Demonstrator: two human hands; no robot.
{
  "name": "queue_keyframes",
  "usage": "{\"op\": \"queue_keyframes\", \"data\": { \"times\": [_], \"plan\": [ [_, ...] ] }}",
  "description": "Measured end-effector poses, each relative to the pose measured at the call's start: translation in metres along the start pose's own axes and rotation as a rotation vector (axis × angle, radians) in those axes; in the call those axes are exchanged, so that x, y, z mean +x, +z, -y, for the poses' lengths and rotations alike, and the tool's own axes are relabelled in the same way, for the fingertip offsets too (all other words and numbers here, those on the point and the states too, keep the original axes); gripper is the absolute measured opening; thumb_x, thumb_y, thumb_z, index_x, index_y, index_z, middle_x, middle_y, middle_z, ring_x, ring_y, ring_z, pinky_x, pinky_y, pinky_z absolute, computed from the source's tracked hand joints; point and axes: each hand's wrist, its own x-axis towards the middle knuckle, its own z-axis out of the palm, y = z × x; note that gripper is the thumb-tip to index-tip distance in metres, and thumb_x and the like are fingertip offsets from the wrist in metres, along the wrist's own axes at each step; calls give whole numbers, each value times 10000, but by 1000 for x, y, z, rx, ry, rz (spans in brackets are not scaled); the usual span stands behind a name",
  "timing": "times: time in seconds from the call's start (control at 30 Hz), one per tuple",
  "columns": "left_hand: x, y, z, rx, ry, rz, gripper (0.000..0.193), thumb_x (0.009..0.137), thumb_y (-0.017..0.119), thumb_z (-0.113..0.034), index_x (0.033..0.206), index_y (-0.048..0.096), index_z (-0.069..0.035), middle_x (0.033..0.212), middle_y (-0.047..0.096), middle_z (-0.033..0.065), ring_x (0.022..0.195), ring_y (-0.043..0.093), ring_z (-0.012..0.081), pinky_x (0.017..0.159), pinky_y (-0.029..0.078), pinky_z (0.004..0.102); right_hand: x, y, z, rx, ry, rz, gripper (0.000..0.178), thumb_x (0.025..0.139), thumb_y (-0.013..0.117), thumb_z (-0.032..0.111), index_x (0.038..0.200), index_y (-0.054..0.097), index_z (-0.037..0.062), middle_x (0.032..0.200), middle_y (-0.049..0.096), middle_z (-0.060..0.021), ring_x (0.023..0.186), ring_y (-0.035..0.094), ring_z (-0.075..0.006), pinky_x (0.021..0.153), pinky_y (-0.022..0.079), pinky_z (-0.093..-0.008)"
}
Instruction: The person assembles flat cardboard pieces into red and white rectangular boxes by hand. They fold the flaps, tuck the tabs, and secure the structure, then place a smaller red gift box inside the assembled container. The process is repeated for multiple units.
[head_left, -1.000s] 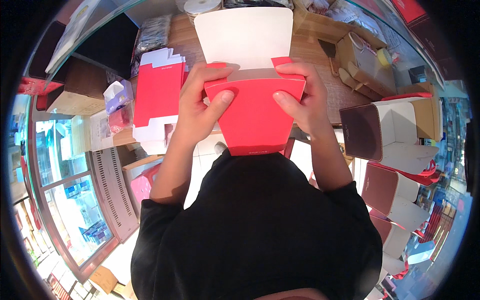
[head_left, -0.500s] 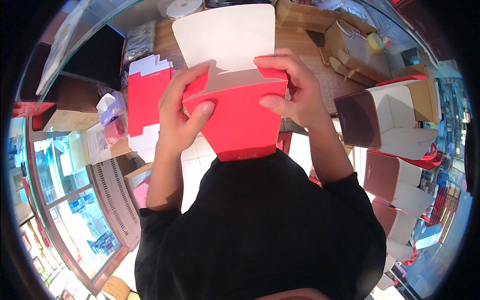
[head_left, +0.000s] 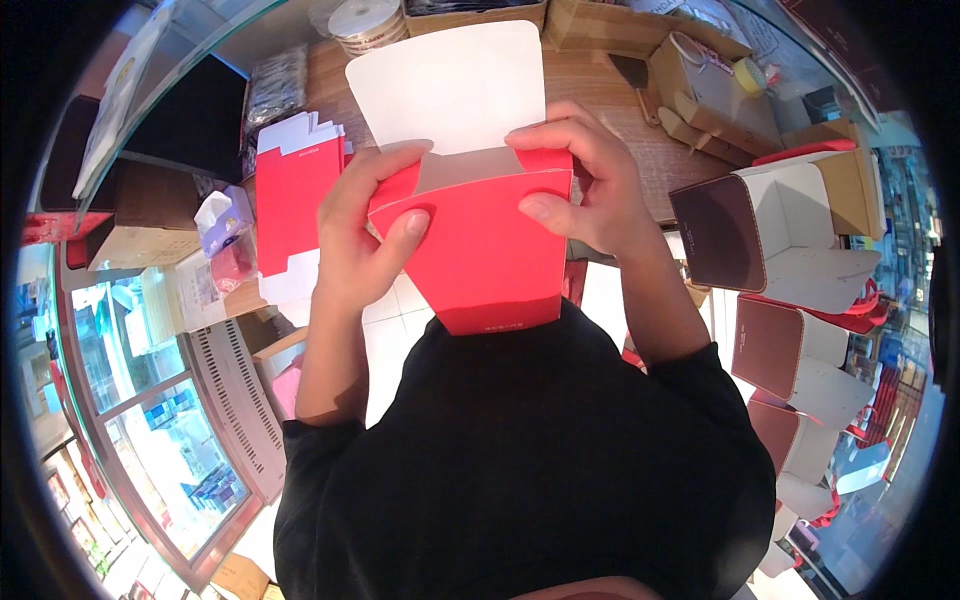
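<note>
Strong light makes the scene bright, and the floor (head_left: 385,350) beside me burns out almost to plain white. The window (head_left: 175,450) on my left glares blue-white. The white flap (head_left: 450,85) of the box (head_left: 480,250) I grip is brightly lit, while grey shade fills the opening beneath it, between my left hand (head_left: 365,225) and right hand (head_left: 595,190). My black shirt (head_left: 530,480) loses most of its folds to darkness. My fingers look fairly sharp; the shelves (head_left: 910,220) at right bend and smear in bluish haze near the black, rounded rim.
</note>
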Motion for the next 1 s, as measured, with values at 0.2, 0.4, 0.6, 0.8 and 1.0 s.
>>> {"op": "queue_keyframes", "data": {
  "times": [0.2,0.4,0.6,0.8,1.0],
  "plan": [
    [2,-5,3,68,139,21,360,793,570,-223,1070,551,6,995,533,145,871,543,249,750,436,320,3,6,3,70,-38,-103,420,676,735,216,1033,581,56,1049,505,-100,917,545,-210,777,454,-300],
    [-8,12,12,-315,42,-197,643,775,656,-184,1296,313,-31,1087,489,138,935,543,217,796,471,336,-4,28,11,447,105,-280,617,706,719,204,1229,421,66,1131,491,-108,1010,527,-225,844,442,-345],
    [-7,10,10,-316,-30,-160,747,646,787,-273,1231,396,-23,1117,517,158,988,549,217,756,504,317,-5,22,3,419,150,-152,645,718,709,139,1267,378,75,1190,464,-116,1075,495,-216,860,435,-343],
    [-8,5,19,-174,-34,9,503,695,740,-283,1071,552,-5,1050,571,131,1004,546,244,839,455,345,-8,16,-4,332,149,1,570,736,691,112,1238,427,59,1226,444,-110,1105,476,-216,889,422,-339],
    [-13,17,17,-139,-109,-96,439,777,666,-227,1111,502,5,1106,533,136,1052,512,249,920,402,373,-14,33,6,572,291,-281,587,741,698,115,1238,398,33,1233,450,-117,1111,469,-213,922,399,-333]
  ]
}}
